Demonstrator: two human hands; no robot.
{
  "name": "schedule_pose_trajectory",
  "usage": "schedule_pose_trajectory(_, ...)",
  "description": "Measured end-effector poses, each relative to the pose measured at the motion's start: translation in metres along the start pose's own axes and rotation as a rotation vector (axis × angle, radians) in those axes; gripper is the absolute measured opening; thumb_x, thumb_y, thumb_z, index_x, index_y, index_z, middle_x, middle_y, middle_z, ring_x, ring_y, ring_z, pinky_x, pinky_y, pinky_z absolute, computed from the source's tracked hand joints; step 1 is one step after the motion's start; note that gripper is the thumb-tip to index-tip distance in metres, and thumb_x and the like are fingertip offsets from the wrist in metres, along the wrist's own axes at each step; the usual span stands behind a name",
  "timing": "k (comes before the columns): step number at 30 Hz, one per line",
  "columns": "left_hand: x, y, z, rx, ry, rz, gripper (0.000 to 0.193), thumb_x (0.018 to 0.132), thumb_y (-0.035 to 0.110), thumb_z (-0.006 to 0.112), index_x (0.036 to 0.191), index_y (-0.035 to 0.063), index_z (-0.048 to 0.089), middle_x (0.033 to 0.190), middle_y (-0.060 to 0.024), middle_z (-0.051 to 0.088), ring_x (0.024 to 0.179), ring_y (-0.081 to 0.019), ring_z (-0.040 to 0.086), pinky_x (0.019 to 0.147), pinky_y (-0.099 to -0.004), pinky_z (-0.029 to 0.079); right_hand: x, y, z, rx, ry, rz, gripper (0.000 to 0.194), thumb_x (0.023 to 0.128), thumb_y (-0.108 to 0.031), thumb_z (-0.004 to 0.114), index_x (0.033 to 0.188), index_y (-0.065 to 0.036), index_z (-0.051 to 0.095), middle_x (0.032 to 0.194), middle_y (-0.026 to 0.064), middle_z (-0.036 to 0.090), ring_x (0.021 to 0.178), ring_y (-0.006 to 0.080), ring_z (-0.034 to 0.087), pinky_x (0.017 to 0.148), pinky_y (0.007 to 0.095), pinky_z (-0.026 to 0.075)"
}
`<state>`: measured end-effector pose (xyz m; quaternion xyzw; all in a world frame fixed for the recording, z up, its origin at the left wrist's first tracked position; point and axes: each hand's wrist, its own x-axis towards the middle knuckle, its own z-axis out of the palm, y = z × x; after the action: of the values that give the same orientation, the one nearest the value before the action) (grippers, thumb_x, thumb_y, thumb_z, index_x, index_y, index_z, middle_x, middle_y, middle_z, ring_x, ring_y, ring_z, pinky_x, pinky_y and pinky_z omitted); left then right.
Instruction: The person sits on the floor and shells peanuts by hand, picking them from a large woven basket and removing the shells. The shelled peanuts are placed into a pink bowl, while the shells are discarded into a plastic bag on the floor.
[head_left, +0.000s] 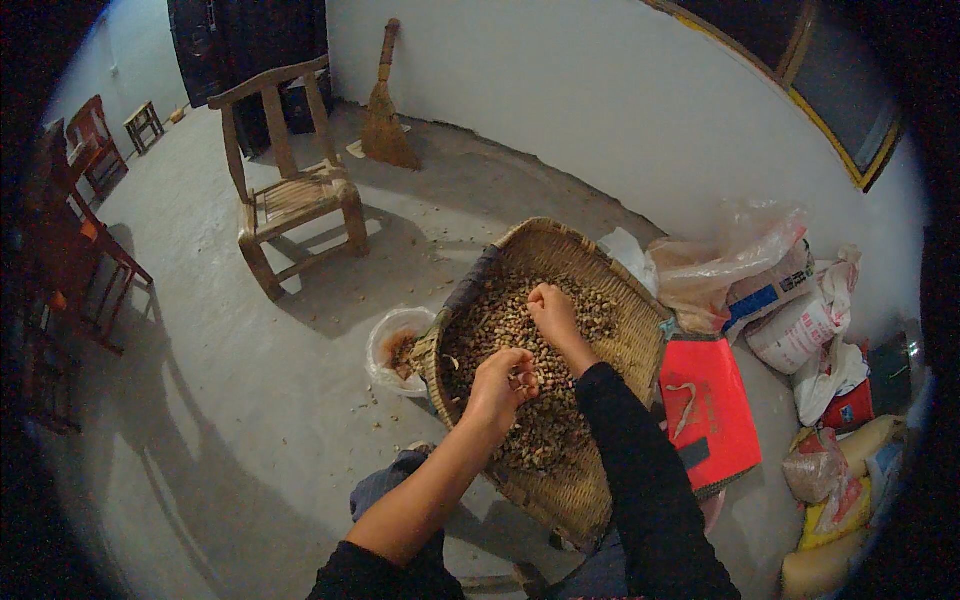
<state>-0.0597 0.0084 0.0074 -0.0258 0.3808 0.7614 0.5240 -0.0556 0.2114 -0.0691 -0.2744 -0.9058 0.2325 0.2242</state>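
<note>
Before me a woven bamboo winnowing basket (631, 349) holds a spread of small brown and pinkish nuts or seeds (487, 322), too small to name exactly. My left hand (501, 390) hovers over the near-left part of the heap, fingers curled inward; whether anything lies in them is unclear. Farther in, my right hand (553, 313) is over the middle of the heap, its fingertips bent down and pinched together. What those fingertips touch is hidden. At the basket's left rim stands a plastic-lined container (405, 319) with reddish-brown bits inside.
A wooden chair (296, 196) stands ahead on the concrete floor, and a straw broom (386, 124) leans on the wall. To the right are a red box (712, 412), printed sacks (799, 330) and plastic bags of goods (817, 465). Dark wooden chairs (94, 142) line the left.
</note>
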Motion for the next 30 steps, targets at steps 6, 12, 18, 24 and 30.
schedule_pose_trajectory(6, 0.005, -0.004, -0.005, 0.042, -0.035, 0.065, 0.011, 0.085, 0.015, 0.057, 0.09, 0.0049, 0.057, 0.07, -0.0017, 0.052, 0.062, -0.0131, 0.051, 0.057, -0.0273, 0.044, -0.02, -0.013, -0.033, 0.494, -0.166, 0.226, 0.01, 0.083, -0.011, 0.059, 0.088, -0.002, 0.057, 0.073, 0.0034, 0.055, 0.063, 0.0111, 0.052, 0.055, 0.0289, 0.043)
schedule_pose_trajectory(12, 0.003, -0.007, 0.0, 0.137, -0.05, 0.162, 0.02, 0.087, 0.011, 0.057, 0.104, 0.0007, 0.059, 0.074, -0.0013, 0.056, 0.065, -0.0111, 0.053, 0.056, -0.0263, 0.045, -0.08, -0.075, -0.096, 1.01, -0.242, 0.44, 0.012, 0.084, -0.014, 0.06, 0.091, -0.004, 0.06, 0.073, -0.0016, 0.056, 0.057, 0.0048, 0.047, 0.049, 0.0201, 0.039)
schedule_pose_trajectory(18, 0.002, -0.016, 0.0, 0.234, -0.208, 0.078, 0.017, 0.087, 0.013, 0.058, 0.095, -0.0008, 0.061, 0.072, -0.0023, 0.058, 0.059, -0.0096, 0.053, 0.052, -0.0232, 0.041, -0.118, -0.088, -0.116, 0.825, -0.131, 0.333, 0.01, 0.084, -0.011, 0.059, 0.088, -0.002, 0.06, 0.079, -0.0014, 0.055, 0.066, 0.0051, 0.048, 0.058, 0.021, 0.039)
schedule_pose_trajectory(24, -0.004, -0.032, 0.008, 0.176, -0.276, -0.096, 0.017, 0.088, 0.016, 0.058, 0.096, 0.0008, 0.061, 0.074, 0.0, 0.057, 0.06, -0.0092, 0.052, 0.056, -0.0233, 0.044, -0.148, -0.081, -0.119, 0.65, 0.03, 0.254, 0.011, 0.085, -0.009, 0.056, 0.088, 0.001, 0.06, 0.09, 0.0046, 0.053, 0.081, 0.0118, 0.053, 0.07, 0.0251, 0.044)
schedule_pose_trajectory(30, -0.002, -0.038, 0.006, 0.532, -0.266, 0.14, 0.017, 0.09, 0.017, 0.055, 0.095, 0.002, 0.06, 0.076, -0.0007, 0.057, 0.064, -0.0084, 0.051, 0.057, -0.024, 0.042, -0.164, -0.081, -0.116, 0.714, 0.079, 0.349, 0.018, 0.088, -0.015, 0.054, 0.1, -0.003, 0.061, 0.087, 0.0034, 0.056, 0.073, 0.0109, 0.052, 0.062, 0.0247, 0.043)
